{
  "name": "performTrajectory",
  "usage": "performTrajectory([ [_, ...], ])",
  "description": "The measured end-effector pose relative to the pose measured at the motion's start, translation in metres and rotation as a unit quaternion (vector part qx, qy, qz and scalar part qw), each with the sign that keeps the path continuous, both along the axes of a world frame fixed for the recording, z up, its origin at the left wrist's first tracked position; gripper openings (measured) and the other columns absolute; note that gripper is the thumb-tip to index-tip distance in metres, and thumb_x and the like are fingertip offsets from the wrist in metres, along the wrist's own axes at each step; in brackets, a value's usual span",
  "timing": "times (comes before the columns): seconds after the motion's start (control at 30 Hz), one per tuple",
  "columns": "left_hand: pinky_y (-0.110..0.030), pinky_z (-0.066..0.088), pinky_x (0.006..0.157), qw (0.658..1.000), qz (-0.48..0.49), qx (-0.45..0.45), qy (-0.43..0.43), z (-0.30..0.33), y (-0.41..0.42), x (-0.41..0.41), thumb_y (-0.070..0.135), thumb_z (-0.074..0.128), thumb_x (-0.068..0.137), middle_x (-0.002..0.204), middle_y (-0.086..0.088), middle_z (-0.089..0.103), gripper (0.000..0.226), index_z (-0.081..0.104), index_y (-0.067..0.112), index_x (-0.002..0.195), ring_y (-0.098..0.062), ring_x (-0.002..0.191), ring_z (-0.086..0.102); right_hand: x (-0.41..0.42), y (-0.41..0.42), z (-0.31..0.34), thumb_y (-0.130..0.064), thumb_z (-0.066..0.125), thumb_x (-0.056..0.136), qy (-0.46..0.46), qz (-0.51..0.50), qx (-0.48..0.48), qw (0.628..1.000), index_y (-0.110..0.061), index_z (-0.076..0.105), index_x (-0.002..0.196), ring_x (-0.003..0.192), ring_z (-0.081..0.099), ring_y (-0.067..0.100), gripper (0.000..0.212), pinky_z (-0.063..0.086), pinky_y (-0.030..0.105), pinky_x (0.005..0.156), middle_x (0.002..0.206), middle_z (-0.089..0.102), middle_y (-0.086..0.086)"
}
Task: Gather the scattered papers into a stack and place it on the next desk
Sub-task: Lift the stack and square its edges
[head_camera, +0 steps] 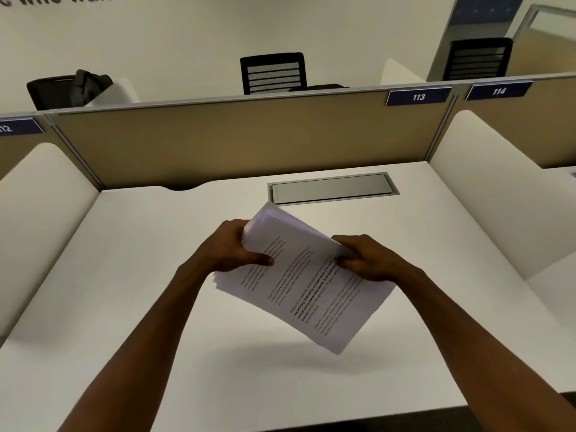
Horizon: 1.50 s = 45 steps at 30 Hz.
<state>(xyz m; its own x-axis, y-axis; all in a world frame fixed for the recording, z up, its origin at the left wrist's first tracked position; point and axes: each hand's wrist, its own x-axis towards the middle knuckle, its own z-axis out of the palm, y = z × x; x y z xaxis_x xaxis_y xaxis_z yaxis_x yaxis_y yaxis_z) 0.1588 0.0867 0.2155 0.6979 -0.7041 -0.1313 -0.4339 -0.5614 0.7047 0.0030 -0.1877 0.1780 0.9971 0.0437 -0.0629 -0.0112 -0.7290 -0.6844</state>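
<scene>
A stack of white printed papers (pixel 307 285) is held in the air above the white desk (pixel 131 275), tilted, with its lower corner pointing down to the right. My left hand (pixel 232 247) grips the stack's left edge, thumb on top of the printed page. My right hand (pixel 369 258) pinches the right edge. The sheets are gathered but their edges are slightly fanned. A shadow of the stack falls on the desk below. No loose sheet lies on the desk surface that I can see.
A grey cable hatch (pixel 333 189) is set in the desk's far side. A tan partition (pixel 233 135) marked 113 stands behind. White side dividers (pixel 43 207) (pixel 492 194) flank the desk. The desk marked 114 (pixel 570 173) lies to the right. Black chairs stand beyond the partition.
</scene>
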Motion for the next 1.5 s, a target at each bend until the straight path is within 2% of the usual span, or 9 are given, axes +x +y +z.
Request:
performTrajectory([
  [0.17,-0.034,0.06,0.07,0.989,0.061,-0.111,0.076,-0.022,0.012,-0.008,0.045,0.08,0.066,0.098,-0.004,0.076,0.049,0.073,0.015,0.105,-0.02,0.083,0.074,0.004,-0.006,0.018,-0.023,0.064,0.094,0.042,0.039,0.012,0.998,-0.019,0.065,0.119,0.097,0.068,0.017,0.026,0.055,0.032,0.083,0.112,0.071,0.0],
  [0.3,-0.037,0.062,0.073,0.97,0.095,-0.178,0.138,-0.037,0.031,-0.015,0.037,0.081,0.068,0.098,-0.004,0.078,0.047,0.072,0.014,0.108,-0.025,0.086,0.075,-0.017,-0.042,0.025,-0.042,0.072,0.084,0.125,0.023,0.205,0.97,-0.019,0.067,0.116,0.098,0.071,0.02,0.039,0.057,0.029,0.075,0.108,0.073,0.004],
  [0.43,-0.038,0.063,0.072,0.936,0.137,-0.249,0.21,-0.051,0.048,-0.018,0.027,0.087,0.065,0.1,-0.01,0.078,0.044,0.074,0.011,0.104,-0.03,0.09,0.076,-0.051,-0.06,-0.021,-0.015,0.074,0.077,0.118,-0.047,0.439,0.889,0.001,0.055,0.132,0.114,0.061,0.041,0.061,0.054,0.051,0.09,0.125,0.062,0.026],
  [0.6,-0.046,0.063,0.078,0.898,0.174,-0.296,0.276,-0.07,0.053,-0.022,0.019,0.091,0.065,0.107,-0.019,0.077,0.043,0.076,0.008,0.104,-0.037,0.097,0.075,-0.057,-0.022,-0.059,-0.001,0.063,0.084,0.078,-0.088,0.537,0.835,-0.01,0.059,0.132,0.124,0.058,0.038,0.048,0.054,0.046,0.094,0.134,0.061,0.02],
  [0.77,-0.046,0.062,0.081,0.894,0.19,-0.285,0.29,-0.093,0.046,-0.023,0.023,0.095,0.063,0.109,-0.015,0.077,0.047,0.077,0.01,0.104,-0.035,0.098,0.075,-0.041,-0.006,-0.063,-0.011,0.069,0.089,0.038,-0.182,0.486,0.854,-0.011,0.068,0.119,0.107,0.068,0.037,0.03,0.059,0.042,0.082,0.119,0.071,0.016],
  [0.97,-0.028,0.062,0.071,0.903,0.23,-0.273,0.24,-0.111,0.042,-0.012,0.018,0.091,0.069,0.103,-0.005,0.08,0.039,0.077,0.01,0.104,-0.023,0.095,0.077,-0.033,0.001,-0.076,-0.02,0.065,0.093,-0.024,-0.259,0.434,0.863,-0.02,0.071,0.11,0.098,0.071,0.036,0.018,0.06,0.044,0.077,0.106,0.076,0.01],
  [1.23,-0.023,0.059,0.065,0.861,0.299,-0.345,0.223,-0.131,0.013,-0.03,0.019,0.084,0.075,0.091,0.003,0.08,0.025,0.073,0.017,0.097,-0.015,0.084,0.075,-0.028,0.016,-0.086,-0.026,0.065,0.092,-0.072,-0.271,0.417,0.865,-0.028,0.069,0.112,0.101,0.07,0.026,0.021,0.058,0.043,0.084,0.107,0.074,0.005],
  [1.4,-0.021,0.058,0.066,0.866,0.258,-0.364,0.223,-0.142,0.02,-0.035,0.022,0.077,0.079,0.097,-0.001,0.079,0.022,0.074,0.022,0.101,-0.013,0.087,0.075,-0.036,0.011,-0.095,-0.028,0.067,0.086,-0.08,-0.281,0.45,0.844,-0.027,0.072,0.108,0.096,0.07,0.017,0.022,0.058,0.03,0.076,0.103,0.075,0.004],
  [1.5,-0.024,0.06,0.072,0.877,0.26,-0.332,0.229,-0.154,0.024,-0.036,0.017,0.082,0.079,0.103,-0.002,0.079,0.031,0.072,0.016,0.108,-0.017,0.095,0.075,-0.046,0.011,-0.113,-0.023,0.074,0.081,-0.061,-0.297,0.461,0.834,-0.022,0.071,0.11,0.1,0.071,0.022,0.03,0.059,0.029,0.076,0.105,0.075,0.006],
])
